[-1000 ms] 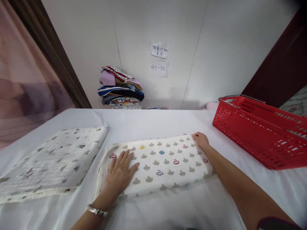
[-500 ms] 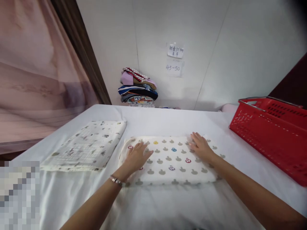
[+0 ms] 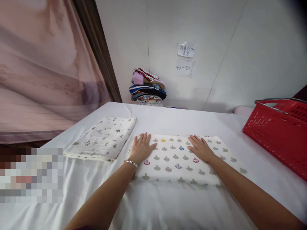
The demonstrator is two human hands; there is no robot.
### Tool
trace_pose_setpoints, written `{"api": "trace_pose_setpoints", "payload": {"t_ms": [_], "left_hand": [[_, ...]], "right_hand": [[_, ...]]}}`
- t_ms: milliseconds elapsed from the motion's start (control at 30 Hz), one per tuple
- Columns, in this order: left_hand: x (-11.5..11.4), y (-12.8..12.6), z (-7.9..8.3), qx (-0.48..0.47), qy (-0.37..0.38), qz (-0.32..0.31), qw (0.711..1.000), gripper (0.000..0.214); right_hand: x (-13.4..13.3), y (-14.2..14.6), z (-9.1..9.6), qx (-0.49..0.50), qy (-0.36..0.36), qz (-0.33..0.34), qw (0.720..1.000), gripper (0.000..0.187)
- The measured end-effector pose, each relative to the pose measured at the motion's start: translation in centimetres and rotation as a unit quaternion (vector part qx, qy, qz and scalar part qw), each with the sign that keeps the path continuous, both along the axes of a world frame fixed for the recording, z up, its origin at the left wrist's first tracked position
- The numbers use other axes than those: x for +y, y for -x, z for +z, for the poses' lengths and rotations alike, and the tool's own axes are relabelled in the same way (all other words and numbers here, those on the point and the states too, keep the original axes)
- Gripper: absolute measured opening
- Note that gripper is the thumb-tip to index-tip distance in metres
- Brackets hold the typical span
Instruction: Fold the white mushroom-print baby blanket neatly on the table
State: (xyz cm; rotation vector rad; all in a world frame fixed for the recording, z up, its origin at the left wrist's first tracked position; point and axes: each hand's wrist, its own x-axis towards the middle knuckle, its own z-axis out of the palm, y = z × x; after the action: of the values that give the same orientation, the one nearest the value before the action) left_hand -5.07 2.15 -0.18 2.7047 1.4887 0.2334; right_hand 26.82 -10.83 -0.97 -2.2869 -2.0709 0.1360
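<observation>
White sheeting covers the table (image 3: 168, 121), and both hands lie flat on a folded cream cotton cloth printed with grey and coloured mushroom shapes (image 3: 177, 164), which sits on the middle of the sheet, just in front of the person. The left hand (image 3: 142, 147) is open with its fingers spread, palm down on the cloth's left end; a thin silver bracelet (image 3: 130, 163) circles that wrist. The right hand (image 3: 200, 149) is likewise open and pressed flat, a little right of the cloth's centre. Neither hand pinches anything. The cloth looks light, soft and limp, layered several times, so it would likely sag unless taken by its folded edges or corners. Just to its left, near but apart, lies a second folded pale cloth with small scattered prints (image 3: 103, 137). A red perforated plastic basket (image 3: 275, 134) stands well off to the right. At the table's far edge, against the white panelled wall (image 3: 240, 48), sits a stack of folded coloured garments (image 3: 147, 88), with two paper notes (image 3: 184, 59) taped above. A pink curtain (image 3: 48, 64) hangs at the left.
</observation>
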Motion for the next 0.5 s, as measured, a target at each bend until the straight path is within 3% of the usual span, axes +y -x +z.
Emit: {"api": "trace_pose_setpoints", "payload": {"t_ms": [267,400,500], "left_hand": [[0.2,-0.2,-0.2,-0.015,0.018,0.010,1.000,0.072],[0.2,-0.2,-0.3,-0.017,0.023,0.012,1.000,0.072],[0.2,-0.3,0.0,-0.013,0.031,0.015,0.999,0.072]], "right_hand": [[0.2,0.5,1.1,0.022,0.036,-0.021,0.999,0.062],[0.3,4.0,2.0,0.021,0.018,-0.064,0.998,0.061],[0.1,7.4,1.5,0.024,-0.011,-0.039,0.999,0.061]]}}
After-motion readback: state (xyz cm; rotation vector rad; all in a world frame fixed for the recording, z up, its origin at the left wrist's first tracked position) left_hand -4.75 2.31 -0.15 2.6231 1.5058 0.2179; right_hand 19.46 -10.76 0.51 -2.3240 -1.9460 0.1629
